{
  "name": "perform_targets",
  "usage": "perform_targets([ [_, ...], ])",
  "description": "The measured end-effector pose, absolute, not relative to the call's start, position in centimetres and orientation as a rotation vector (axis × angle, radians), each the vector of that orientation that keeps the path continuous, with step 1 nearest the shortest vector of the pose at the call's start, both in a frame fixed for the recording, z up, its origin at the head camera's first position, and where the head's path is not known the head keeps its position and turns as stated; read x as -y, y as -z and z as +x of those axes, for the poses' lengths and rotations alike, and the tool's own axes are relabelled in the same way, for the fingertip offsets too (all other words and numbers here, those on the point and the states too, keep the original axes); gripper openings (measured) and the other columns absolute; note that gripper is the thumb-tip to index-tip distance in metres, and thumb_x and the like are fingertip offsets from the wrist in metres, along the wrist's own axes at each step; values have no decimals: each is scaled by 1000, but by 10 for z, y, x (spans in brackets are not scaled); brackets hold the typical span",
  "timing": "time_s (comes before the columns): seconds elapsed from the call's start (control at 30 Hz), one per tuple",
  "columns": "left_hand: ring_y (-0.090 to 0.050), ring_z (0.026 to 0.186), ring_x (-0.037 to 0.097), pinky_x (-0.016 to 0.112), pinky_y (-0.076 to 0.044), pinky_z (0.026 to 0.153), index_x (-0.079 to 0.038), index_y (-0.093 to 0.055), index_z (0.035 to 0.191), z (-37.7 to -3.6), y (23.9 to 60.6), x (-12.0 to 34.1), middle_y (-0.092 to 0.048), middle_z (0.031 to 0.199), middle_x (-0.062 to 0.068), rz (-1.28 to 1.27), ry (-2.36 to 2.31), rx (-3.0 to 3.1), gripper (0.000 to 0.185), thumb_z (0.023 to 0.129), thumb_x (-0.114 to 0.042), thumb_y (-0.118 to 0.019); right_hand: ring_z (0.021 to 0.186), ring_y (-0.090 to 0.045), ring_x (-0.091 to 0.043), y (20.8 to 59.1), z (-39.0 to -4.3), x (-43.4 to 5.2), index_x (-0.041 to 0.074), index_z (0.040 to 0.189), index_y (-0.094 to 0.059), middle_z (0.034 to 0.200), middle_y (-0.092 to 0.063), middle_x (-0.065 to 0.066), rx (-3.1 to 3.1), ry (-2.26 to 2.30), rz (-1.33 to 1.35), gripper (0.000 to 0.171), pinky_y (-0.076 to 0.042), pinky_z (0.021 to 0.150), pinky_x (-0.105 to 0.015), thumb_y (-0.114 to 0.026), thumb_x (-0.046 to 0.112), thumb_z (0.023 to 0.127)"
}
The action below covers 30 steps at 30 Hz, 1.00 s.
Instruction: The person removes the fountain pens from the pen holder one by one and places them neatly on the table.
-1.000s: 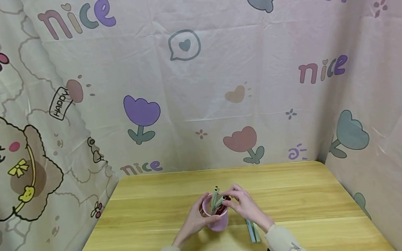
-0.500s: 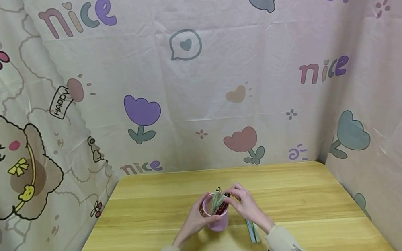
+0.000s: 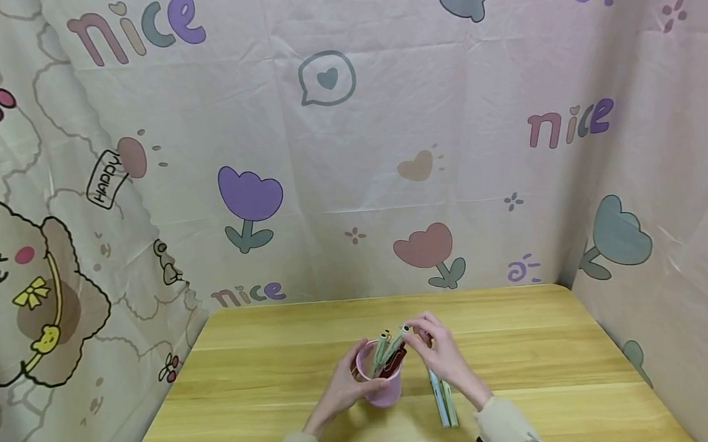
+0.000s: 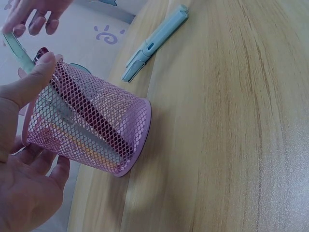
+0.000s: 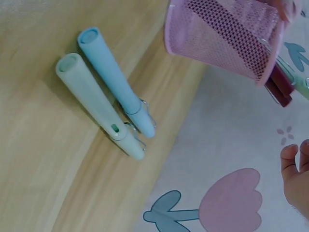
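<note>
So the pale green pen (image 3: pixel 398 343) is leaning out over the right side of the pink mesh cup (image 3: pixel 385 393), lower end down inside. The right hand (image 3: pixel 440 356) has its top pinched between thumb and fingertips, up above the cup's rim. Left hand (image 3: pixel 344 387) is on the cup's left side, thumb and fingers curved round it near the rim. Also in the cup: another green pen (image 3: pixel 380 349) and something dark red (image 3: pixel 393 364). Right of the cup, a blue pen (image 5: pixel 111 72) and a mint pen (image 5: pixel 91 94) lie side by side on the wooden table (image 3: pixel 266 372). Behind the cup, past the table, hangs a printed cloth (image 3: pixel 348 157).
</note>
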<state>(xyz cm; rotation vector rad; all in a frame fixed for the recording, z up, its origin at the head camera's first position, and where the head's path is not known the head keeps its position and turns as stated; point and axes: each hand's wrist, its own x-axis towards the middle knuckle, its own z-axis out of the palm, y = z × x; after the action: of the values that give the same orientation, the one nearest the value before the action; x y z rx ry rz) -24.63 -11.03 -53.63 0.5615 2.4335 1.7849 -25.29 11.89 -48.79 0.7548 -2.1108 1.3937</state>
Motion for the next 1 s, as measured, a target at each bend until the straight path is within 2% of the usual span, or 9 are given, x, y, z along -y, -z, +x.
perform_targets([
  [0.1,-46,139,47,62,-38,116,6,-29,154,-246,537,110,-45,153,27,556,-1778,-2449,100,78,-23,-87,65,-44,-5,488,-256,-122,0,103,-71,82,-54,-9,2021,-1440,747,18,-41,52,-17,-70,-7,87],
  [0.3,-46,138,48,62,-38,115,6,-30,154,-245,536,109,-45,152,28,567,-1751,-2483,100,78,-24,-87,72,-53,1,479,-254,-125,-8,104,-68,87,-62,-11,1940,-1601,633,17,-49,59,-14,-66,-12,88],
  [0.5,-47,136,50,62,-40,113,9,-30,152,-243,535,109,-46,150,30,608,-1732,-2514,99,78,-25,-86,72,-55,5,470,-251,-127,-15,106,-64,83,-61,-3,1864,-1708,563,15,-51,63,-12,-62,-10,92],
  [0.63,-48,135,49,60,-42,113,8,-30,152,-243,534,109,-47,150,30,602,-1726,-2520,99,78,-25,-87,72,-56,4,464,-249,-130,-14,105,-65,83,-61,7,1831,-1725,536,14,-52,62,-13,-62,-11,92],
  [0.77,-46,138,48,61,-39,115,7,-30,153,-244,535,109,-45,152,29,551,-1760,-2478,101,77,-25,-87,69,-56,2,458,-247,-133,-13,106,-64,82,-60,12,1830,-1765,484,13,-49,59,-12,-61,-9,94],
  [1.0,-44,140,49,62,-38,116,5,-31,154,-245,536,109,-42,153,31,537,-1748,-2485,100,77,-26,-88,65,-57,1,449,-247,-140,-16,107,-60,76,-61,1,1763,-1841,487,14,-46,54,-14,-58,-8,96],
])
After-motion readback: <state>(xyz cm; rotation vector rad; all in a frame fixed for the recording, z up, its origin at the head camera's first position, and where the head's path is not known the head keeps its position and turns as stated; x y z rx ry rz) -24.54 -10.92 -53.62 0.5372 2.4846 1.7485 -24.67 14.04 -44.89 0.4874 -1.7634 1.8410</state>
